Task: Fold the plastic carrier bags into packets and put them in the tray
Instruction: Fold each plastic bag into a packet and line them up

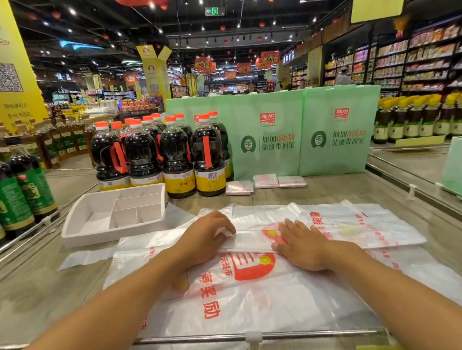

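From the head camera, the likeliest slip was the slick film sliding. The carrier bag lay on a pile of loose bags, so a push along the crease could have dragged the layer below or let the fold spring open once pressure eased.

The right hand lay flat on the fold, fingers straight and close together. The left hand had its fingers curled over the folded edge, apparently gripping it, though its thumb was hidden.

The bag sat mid-table, near the person. It was thin, translucent white with red print, and doubled into a long wrinkled strip. Three finished packets lay well apart from it, by the green boxes and not in the white tray.
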Tool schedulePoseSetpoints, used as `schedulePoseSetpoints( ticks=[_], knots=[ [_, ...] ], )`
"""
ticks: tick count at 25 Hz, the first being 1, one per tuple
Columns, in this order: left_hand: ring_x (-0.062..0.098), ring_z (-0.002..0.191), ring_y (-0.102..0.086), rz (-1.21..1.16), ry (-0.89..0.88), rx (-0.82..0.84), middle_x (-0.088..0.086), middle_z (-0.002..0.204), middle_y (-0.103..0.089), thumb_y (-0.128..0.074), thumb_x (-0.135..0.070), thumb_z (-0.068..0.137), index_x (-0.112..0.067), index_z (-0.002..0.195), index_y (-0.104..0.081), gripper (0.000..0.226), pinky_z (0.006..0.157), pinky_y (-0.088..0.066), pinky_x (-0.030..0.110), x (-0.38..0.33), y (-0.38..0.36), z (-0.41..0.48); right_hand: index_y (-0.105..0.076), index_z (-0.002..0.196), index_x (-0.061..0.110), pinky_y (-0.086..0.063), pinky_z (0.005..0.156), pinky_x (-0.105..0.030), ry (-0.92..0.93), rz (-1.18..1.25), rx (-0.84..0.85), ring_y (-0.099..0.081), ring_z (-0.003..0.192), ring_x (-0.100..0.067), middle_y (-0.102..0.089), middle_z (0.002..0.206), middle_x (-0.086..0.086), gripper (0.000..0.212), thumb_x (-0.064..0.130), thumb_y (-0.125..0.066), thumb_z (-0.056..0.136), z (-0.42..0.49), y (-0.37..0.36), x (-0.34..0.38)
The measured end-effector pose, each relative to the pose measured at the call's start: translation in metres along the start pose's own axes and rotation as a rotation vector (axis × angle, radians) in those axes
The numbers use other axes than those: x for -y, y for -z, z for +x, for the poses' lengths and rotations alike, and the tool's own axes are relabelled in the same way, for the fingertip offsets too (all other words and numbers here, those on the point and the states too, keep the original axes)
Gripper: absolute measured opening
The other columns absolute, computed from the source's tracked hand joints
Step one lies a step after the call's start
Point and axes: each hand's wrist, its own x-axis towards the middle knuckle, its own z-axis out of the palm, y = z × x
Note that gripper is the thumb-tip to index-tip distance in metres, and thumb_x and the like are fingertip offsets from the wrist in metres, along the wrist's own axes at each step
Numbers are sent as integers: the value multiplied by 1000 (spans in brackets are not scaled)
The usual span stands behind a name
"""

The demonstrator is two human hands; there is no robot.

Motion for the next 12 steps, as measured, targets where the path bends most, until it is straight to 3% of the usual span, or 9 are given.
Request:
schedulePoseSetpoints(
  ticks=[3,7,12],
  knots=[
    [15,116,-59,-24,51,7,-4,126,-62,-67,-17,94,-27,121,-68,29,101,-48,33,1,-5,1,6,163,18,5,126,-49,-6,-5,-4,12,157,-24,14,170,-4,75,59,-18,106,0,-1,0],
    [19,141,-44,16,178,87,-2,154,-48,-65,-27,98,-26,156,-37,64,116,-36,34,0,-8,2,6,163,18,6,126,-48,-4,-14,-2,13,157,-23,16,170,-3,75,59,-18,106,0,-2,0],
    [24,146,-38,29,280,199,2,162,-37,-54,-34,101,-22,164,-3,81,117,-33,36,-5,-9,5,6,163,20,6,126,-47,-5,0,-5,14,157,-21,16,170,-2,75,61,-17,105,1,-4,-1]
  ],
)
